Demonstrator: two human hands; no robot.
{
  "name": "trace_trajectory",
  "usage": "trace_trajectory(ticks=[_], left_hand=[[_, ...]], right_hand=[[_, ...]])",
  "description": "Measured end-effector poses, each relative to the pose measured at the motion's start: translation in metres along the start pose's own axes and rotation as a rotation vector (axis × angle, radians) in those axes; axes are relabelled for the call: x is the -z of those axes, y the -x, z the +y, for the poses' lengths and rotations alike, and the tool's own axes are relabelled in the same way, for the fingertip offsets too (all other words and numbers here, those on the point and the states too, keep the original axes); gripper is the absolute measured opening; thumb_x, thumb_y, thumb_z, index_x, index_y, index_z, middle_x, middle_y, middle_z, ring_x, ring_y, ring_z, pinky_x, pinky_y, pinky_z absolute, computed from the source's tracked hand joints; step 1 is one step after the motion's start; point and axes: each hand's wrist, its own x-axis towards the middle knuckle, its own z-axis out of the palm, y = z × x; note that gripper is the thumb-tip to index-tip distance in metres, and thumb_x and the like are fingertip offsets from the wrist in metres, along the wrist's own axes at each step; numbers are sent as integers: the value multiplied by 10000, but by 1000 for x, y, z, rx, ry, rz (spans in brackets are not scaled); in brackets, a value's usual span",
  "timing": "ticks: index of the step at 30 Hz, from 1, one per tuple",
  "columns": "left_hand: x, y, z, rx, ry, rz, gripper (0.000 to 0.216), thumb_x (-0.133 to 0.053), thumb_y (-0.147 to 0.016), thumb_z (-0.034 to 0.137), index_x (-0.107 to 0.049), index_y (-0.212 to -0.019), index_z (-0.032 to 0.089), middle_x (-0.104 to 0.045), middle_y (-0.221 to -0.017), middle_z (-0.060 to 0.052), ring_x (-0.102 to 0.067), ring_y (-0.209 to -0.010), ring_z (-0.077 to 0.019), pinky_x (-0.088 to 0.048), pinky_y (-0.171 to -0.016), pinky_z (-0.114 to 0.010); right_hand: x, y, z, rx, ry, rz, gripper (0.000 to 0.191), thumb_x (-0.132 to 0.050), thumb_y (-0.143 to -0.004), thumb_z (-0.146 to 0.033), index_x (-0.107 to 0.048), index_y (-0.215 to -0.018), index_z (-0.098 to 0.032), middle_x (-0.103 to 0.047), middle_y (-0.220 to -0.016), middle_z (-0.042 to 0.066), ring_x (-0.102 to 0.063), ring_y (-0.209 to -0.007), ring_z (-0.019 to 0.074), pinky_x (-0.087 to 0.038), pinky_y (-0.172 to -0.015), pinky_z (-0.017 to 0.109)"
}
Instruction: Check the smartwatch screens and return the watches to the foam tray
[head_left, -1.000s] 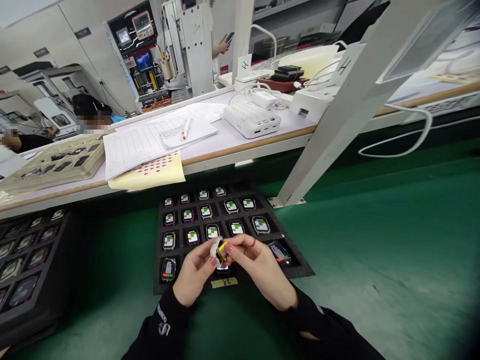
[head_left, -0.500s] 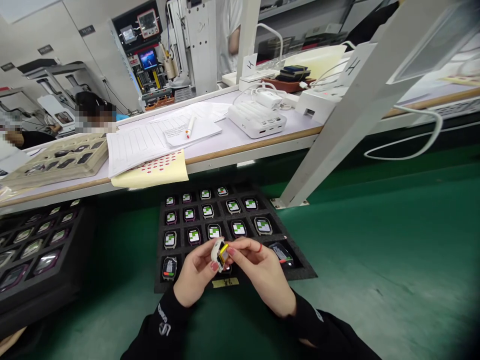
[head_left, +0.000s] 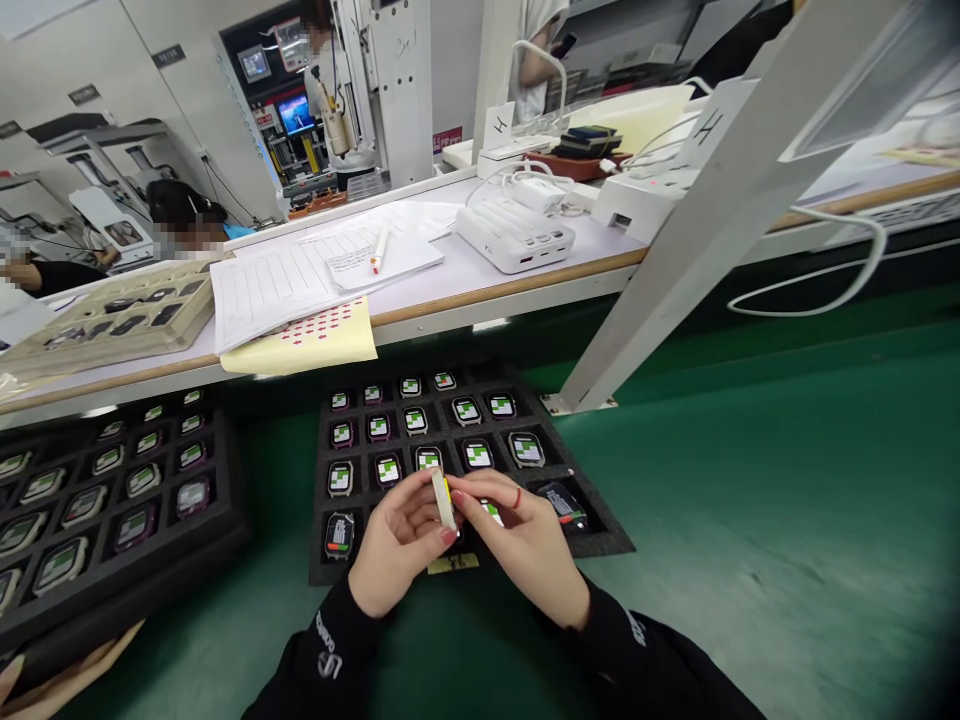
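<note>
- The white watch (head_left: 442, 498) is held on edge above the foam tray (head_left: 609, 545); if the grip slipped, it could be dropped onto the watches (head_left: 427, 458) beneath.
- The yellow part (head_left: 448, 490) could be scratched or bent by a fingernail, though what it is cannot be told.
- The left hand (head_left: 397, 545) and right hand (head_left: 517, 540) are nearly closed, with the watch pinched between their fingertips.

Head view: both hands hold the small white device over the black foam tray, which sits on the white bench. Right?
No: the head view shows the black foam tray on the green mat. The left hand and right hand do hold the small white device over it.
</note>
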Motion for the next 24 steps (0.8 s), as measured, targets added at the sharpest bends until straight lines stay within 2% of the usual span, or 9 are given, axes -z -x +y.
trace_trajectory(ticks=[2, 5, 12, 16, 20, 24], left_hand=[[1, -1, 1, 2, 0, 38, 596, -831, -673, 221, -607, -1224, 237, -693, -1076, -89, -658, -940, -191, -525, -878, -332], [4, -2, 2, 5, -22, 63, 604, -840, -655, 204, -615, -1215, 231, -692, -1066, -82, -649, -963, -188, -520, -865, -306], [10, 1, 1, -21, -29, -5, 610, -819, -692, 212, -600, -1262, 228, -685, -1123, -86, -640, -1002, -171, -505, -885, -265], [11, -1, 6, -69, -67, 21, 563, -807, -706, 206, -607, -1232, 225, -678, -1150, -81, -632, -1046, -171, -496, -924, -260], [10, 0, 11, -112, -167, 62, 484, -774, -734, 197, -596, -1184, 218, -664, -1128, -69, -632, -1007, -153, -511, -876, -238], [9, 1, 11, -94, -253, 75, 457, -736, -749, 168, -562, -1168, 217, -637, -1096, -58, -623, -941, -137, -521, -815, -232]], right_hand=[[0, 1, -3, 95, 75, -46, 181, -592, -941, -268, -739, -1043, -239, -670, -914, 70, -644, -839, 206, -558, -738, 334], [-2, 2, -5, 140, 102, -94, 262, -526, -957, -186, -689, -1152, -251, -646, -954, 64, -635, -867, 194, -548, -775, 328], [-1, 3, -8, 138, 104, -124, 301, -498, -941, -132, -683, -1142, -260, -618, -936, 54, -617, -855, 192, -537, -760, 321], [0, 2, -7, 169, 151, -196, 345, -477, -936, -133, -648, -1206, -263, -592, -987, 61, -604, -842, 181, -534, -745, 312], [19, -9, -4, 41, 309, -181, 259, -477, -969, -256, -658, -1148, -210, -624, -1101, 87, -641, -877, 198, -536, -761, 311], [50, -22, -5, -162, 673, -256, 332, -423, -999, -295, -703, -855, -190, -707, -894, 71, -677, -828, 235, -504, -681, 292]])
